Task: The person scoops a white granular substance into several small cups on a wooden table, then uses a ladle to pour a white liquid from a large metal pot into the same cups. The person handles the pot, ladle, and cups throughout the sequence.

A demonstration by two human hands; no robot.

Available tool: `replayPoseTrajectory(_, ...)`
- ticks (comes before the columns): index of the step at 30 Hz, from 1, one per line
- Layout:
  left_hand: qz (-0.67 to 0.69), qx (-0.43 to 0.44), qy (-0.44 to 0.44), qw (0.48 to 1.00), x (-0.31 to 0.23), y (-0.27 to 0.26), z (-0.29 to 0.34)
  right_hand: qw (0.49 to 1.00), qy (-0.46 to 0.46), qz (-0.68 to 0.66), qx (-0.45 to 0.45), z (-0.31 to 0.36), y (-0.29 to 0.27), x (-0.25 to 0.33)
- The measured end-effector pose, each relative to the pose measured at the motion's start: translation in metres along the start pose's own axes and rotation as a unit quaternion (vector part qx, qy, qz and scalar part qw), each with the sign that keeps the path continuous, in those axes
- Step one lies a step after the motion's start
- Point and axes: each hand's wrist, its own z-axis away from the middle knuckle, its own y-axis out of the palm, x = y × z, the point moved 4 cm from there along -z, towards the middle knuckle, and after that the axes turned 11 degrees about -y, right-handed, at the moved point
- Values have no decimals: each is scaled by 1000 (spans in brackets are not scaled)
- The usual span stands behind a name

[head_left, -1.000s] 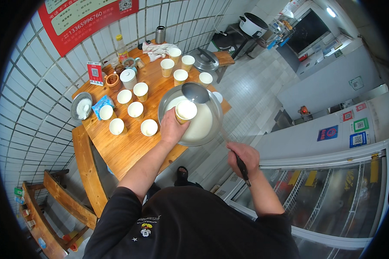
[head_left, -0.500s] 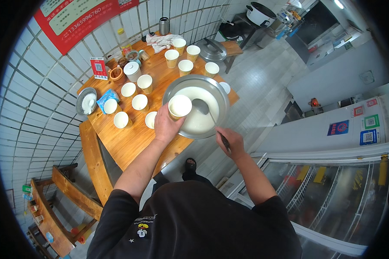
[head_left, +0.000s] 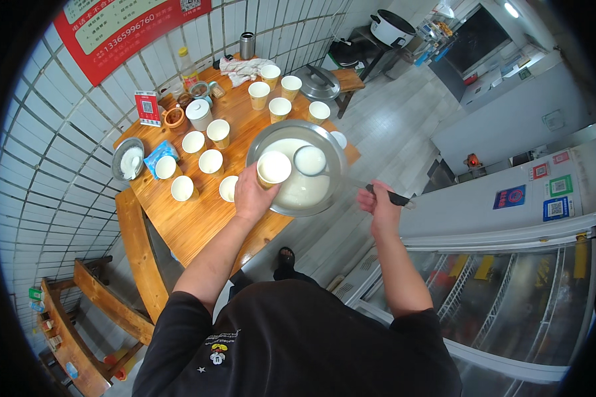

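Observation:
My left hand (head_left: 251,197) is wrapped round a yellowish paper cup (head_left: 274,168) with a white inside, held over the near left rim of a steel basin (head_left: 336,192). White, milky liquid (head_left: 302,192) lies in the basin. The fingers of my right hand (head_left: 384,206) close on the dark handle of a ladle, out to the right of the basin. The round ladle bowl (head_left: 310,161) is filled with white liquid and sits within the basin, close beside the cup. How full the cup is, I cannot tell.
Several paper cups (head_left: 210,161) stand left of the basin and beyond it on the wooden table (head_left: 185,228). A white lidded jar (head_left: 199,114), a blue packet (head_left: 161,156) and a metal bowl (head_left: 130,173) are at the left. A glass-topped freezer (head_left: 496,291) stands at the right.
My right hand has moved right and turned the ladle level. The ladle bowl, earlier showing its grey metal, now holds white liquid. My left hand keeps the cup nearly in place.

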Motion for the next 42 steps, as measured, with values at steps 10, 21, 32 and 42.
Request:
replayPoseTrajectory(10, -12, 31, -9, 999, -17, 14, -5, 997, -67, 19, 27, 17, 17, 95)
replayPoseTrajectory(21, 11, 54, -33, 998, -42, 14, -9, 984, -133, 70, 91, 43, 27, 98)
replayPoseTrajectory(32, 23, 31, -24, 999, -40, 19, -7, 874, -402, 199, 185, 77, 25, 97)
replayPoseTrajectory(42, 54, 13, -19, 998, -33, 14, -2, 697, -626, 295, 189, 88, 28, 97)
